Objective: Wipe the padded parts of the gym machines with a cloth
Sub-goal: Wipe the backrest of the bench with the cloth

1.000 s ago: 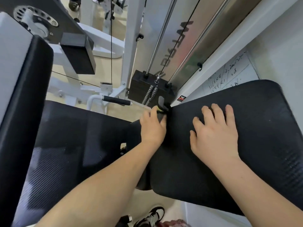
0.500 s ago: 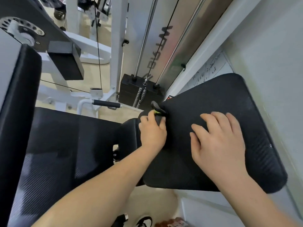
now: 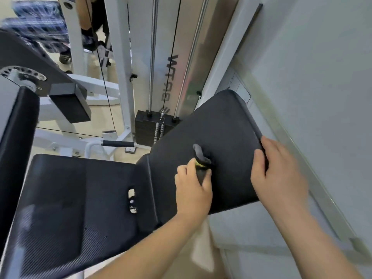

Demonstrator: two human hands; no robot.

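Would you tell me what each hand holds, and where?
Left hand grips the dark cloth by its near end; right hand grips the pad's right edge.

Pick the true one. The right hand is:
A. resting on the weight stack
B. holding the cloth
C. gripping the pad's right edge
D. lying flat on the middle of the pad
C: the right hand curls its fingers over the right edge of the pad, while the left hand holds the cloth.
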